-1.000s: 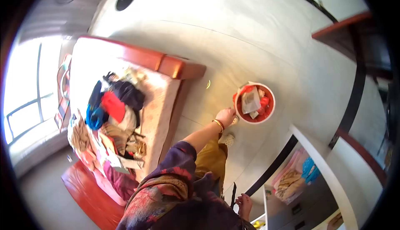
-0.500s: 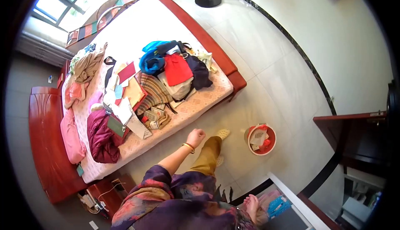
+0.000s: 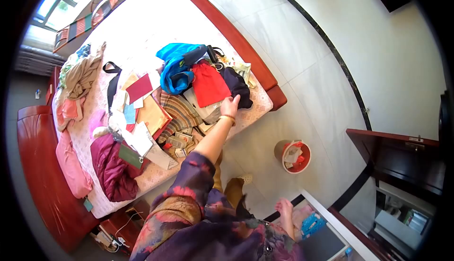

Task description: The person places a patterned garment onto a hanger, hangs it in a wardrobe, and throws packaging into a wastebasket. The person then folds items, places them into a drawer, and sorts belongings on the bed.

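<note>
Reaching over the bed (image 3: 142, 20) edge, the left hand (image 3: 230, 105) touches a dark garment (image 3: 236, 87) beside the red cloth (image 3: 208, 83), fingers loose; the right hand (image 3: 284, 209) hangs free near the red bin (image 3: 293, 157) on open floor.

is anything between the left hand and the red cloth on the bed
Nothing visible stands between them. The left hand is on the pile at the bed's near edge, right beside the red cloth, with a dark garment just to its other side.
</note>
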